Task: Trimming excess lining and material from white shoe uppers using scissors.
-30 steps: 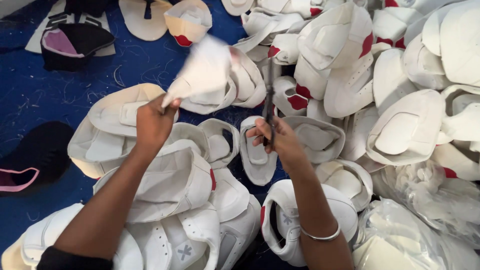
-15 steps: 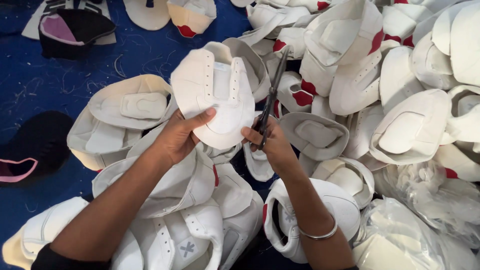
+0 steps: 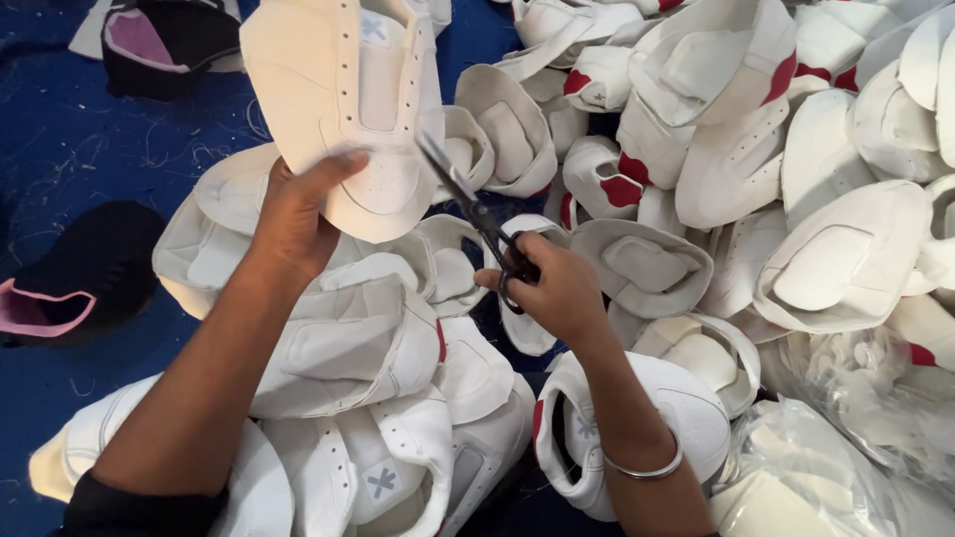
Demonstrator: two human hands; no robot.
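Gripping shoe upper (image 3: 348, 109), scissors (image 3: 477, 214) seemingly open.

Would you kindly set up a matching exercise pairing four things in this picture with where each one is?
Things:
1. white shoe upper
2. scissors
3. black and pink shoe piece
4. metal bangle

Places:
A. on the wrist of the right hand
B. on the blue floor at the far left
C. held up in the left hand
D. gripped in the right hand, blades pointing at the held upper

Pairs: 1-C, 2-D, 3-B, 4-A
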